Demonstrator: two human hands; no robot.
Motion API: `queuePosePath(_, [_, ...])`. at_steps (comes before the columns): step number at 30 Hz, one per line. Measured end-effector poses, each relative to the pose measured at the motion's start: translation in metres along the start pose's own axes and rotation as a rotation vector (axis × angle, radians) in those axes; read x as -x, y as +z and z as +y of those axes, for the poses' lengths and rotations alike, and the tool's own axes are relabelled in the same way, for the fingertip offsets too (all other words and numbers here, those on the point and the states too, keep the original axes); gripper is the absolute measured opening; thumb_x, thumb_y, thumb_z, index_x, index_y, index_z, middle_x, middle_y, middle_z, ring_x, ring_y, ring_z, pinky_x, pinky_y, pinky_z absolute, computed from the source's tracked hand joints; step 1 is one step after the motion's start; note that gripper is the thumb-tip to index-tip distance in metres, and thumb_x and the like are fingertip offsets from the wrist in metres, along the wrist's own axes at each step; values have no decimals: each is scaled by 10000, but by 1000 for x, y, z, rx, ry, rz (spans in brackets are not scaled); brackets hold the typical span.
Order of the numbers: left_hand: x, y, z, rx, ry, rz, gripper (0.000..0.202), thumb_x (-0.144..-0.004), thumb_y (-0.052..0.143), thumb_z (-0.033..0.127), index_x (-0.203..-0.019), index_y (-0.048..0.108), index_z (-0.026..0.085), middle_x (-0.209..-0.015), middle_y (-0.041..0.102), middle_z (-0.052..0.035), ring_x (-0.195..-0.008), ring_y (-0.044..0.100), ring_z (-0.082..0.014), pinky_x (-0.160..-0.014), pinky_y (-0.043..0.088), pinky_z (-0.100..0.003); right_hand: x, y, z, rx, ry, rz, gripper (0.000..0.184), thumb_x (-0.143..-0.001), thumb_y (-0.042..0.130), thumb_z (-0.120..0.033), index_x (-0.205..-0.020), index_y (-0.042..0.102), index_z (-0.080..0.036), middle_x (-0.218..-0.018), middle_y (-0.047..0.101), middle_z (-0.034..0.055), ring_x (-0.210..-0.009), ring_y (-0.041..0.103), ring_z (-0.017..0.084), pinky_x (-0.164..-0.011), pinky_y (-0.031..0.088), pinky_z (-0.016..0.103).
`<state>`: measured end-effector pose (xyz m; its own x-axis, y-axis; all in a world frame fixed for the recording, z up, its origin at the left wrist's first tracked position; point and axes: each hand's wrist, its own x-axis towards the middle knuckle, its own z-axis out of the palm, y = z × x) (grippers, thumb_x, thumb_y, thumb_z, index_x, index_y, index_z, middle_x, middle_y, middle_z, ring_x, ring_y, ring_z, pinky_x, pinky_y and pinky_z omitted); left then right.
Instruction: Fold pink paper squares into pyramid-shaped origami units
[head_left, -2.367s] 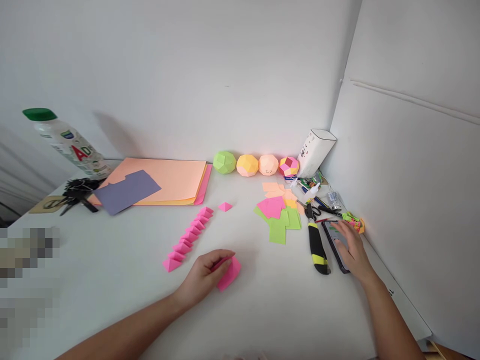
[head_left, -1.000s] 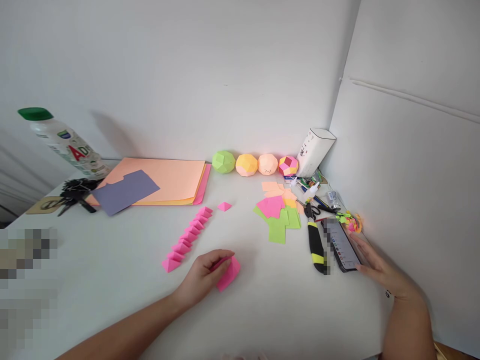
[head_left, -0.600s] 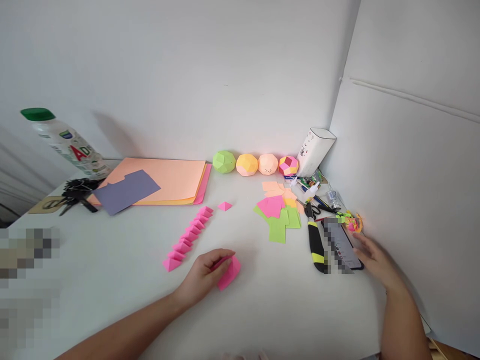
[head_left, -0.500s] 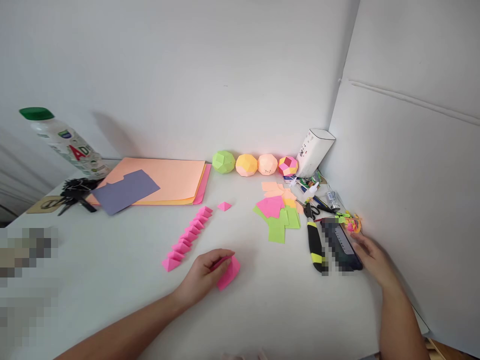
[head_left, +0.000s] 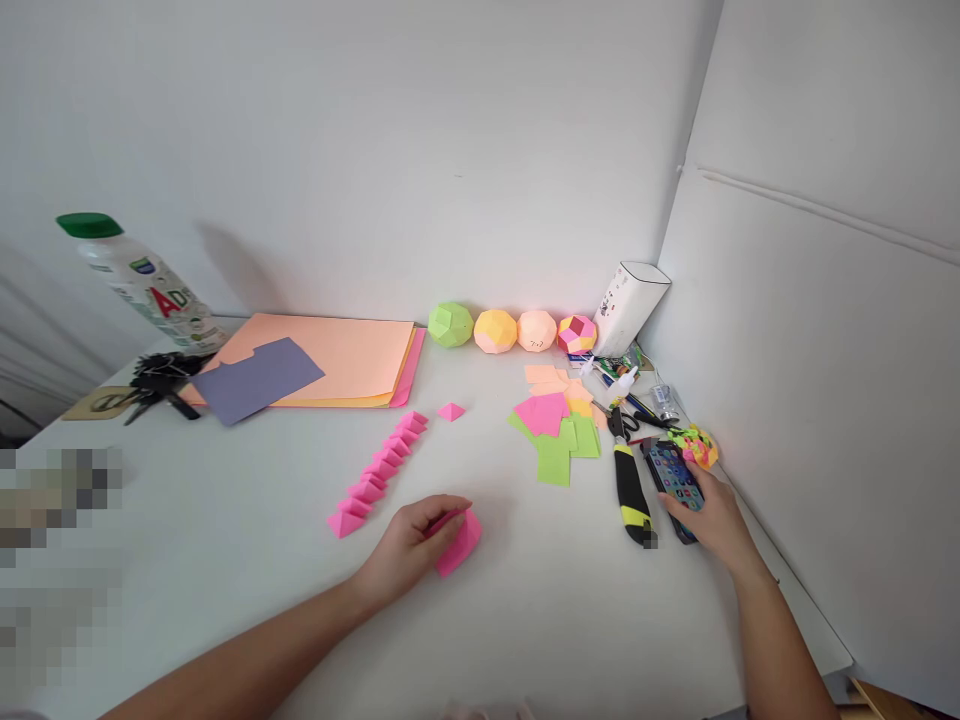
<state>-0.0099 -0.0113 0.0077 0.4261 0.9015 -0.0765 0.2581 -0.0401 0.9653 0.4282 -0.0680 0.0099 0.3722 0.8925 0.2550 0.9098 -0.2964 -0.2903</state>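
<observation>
- Taking the clock's centre as the middle of your view, your left hand [head_left: 409, 550] is at 6 o'clock, pinching one bright-pink folded-paper piece [head_left: 460, 545] between thumb and fingers.
- That piece has a smooth, plain face and a curved outer edge; your fingers hide the rest. Its visible part runs from 7 to 1 o'clock.
- At 4 o'clock lies one black rectangular smartphone [head_left: 675, 468], its screen face-up, lit with rows of small coloured icons.
- The phone's long axis runs from 11 to 5 o'clock.
- Your right hand [head_left: 712, 510] is at the phone, thumb over the screen, fingers by the far right edge; you cannot tell whether it grips.
- Just to the phone's 9 o'clock lies one black-and-yellow utility knife [head_left: 631, 490].
- Toward 8 o'clock you have a slanting row of small pink paper pyramids [head_left: 379, 475], overlapping too closely to count surely; one more pink paper pyramid [head_left: 451, 411] sits apart, toward the row's 2 o'clock.
- Toward 12 o'clock stand four faceted paper balls [head_left: 495, 331].
</observation>
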Motion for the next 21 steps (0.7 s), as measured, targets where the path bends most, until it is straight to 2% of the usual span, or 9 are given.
queuePosePath(5, [-1, 0, -1, -7, -4, -6, 232, -828, 528, 308, -980, 667, 202, -959, 709, -53, -887, 642, -220, -790, 527, -312, 0, -2, 5, -51, 25, -18, 741, -677, 640, -527, -1314, 455, -197, -1166, 592, 139, -1041, 568, 350, -835, 480, 488])
queuePosePath(9, [0, -1, -2, -13, -21, -24, 237, -839, 507, 294, -997, 655, 198, -975, 701, -55, -895, 637, -216, -797, 524, -312, 1, -9, 3, -65, 56, -85, 714, -706, 619, -482, -1330, 431, -189, -1221, 561, 130, -1072, 556, 335, -869, 469, 465])
queuePosePath(14, [-1, 0, -3, -20, -1, -31, 230, -844, 501, 279, -1004, 648, 200, -975, 697, -50, -904, 633, -212, -800, 517, -306, 0, -17, -1, -56, 68, -121, 679, -695, 607, -421, -1299, 459, -149, -1232, 558, 135, -1082, 548, 334, -906, 452, 456])
queuePosePath(21, [0, 0, -2, -24, -7, -33, 228, -842, 497, 270, -994, 649, 193, -976, 698, -55, -898, 635, -211, -798, 518, -307, 1, -20, 0, -8, 65, -134, 647, -692, 586, -406, -1276, 472, -150, -1240, 552, 140, -1106, 533, 346, -923, 442, 477])
